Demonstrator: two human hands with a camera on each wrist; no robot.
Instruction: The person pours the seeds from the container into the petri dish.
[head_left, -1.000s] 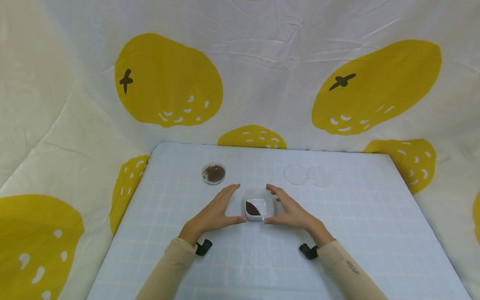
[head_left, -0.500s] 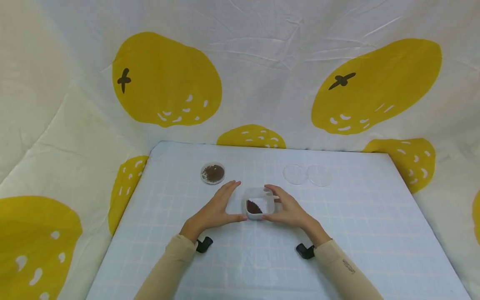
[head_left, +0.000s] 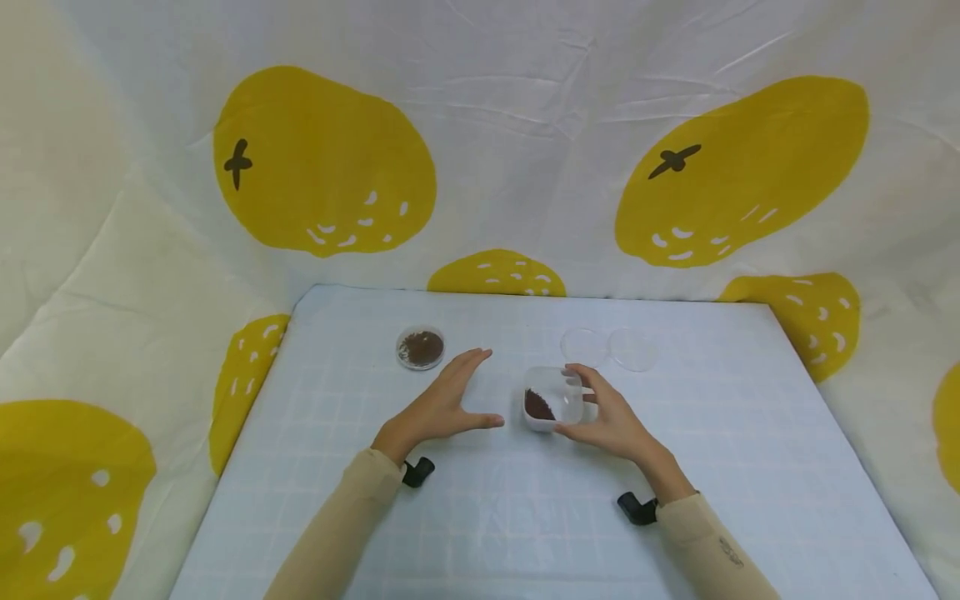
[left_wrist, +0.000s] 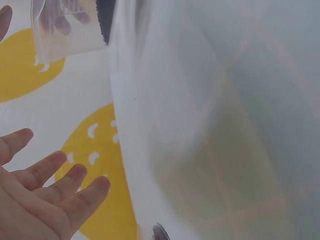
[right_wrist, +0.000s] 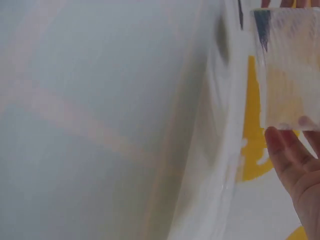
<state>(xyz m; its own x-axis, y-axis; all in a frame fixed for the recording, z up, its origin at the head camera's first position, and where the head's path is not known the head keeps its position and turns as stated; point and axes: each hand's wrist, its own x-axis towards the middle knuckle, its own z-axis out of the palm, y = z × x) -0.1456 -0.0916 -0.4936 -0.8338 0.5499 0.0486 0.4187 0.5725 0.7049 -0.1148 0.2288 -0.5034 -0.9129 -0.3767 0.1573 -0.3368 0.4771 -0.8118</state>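
Note:
A clear square plastic container has dark brown powder heaped in its left corner. My right hand grips it from the right, thumb on the near side and fingers on the far side. In the right wrist view the container shows its ribbed, see-through wall between thumb and fingers. Left of the container and apart from it, my left hand spreads its fingers with nothing in them. The left wrist view shows those fingers straight, below the container.
A round clear dish of brown powder stands at the back left. Two clear round dishes or lids lie side by side at the back right. A pale checked cloth covers the table; a fruit-print curtain hangs behind.
My right hand has taken hold of the container and carried it to the right and slightly back. My left hand, left of it, has shifted slightly away from me, fingers still spread.

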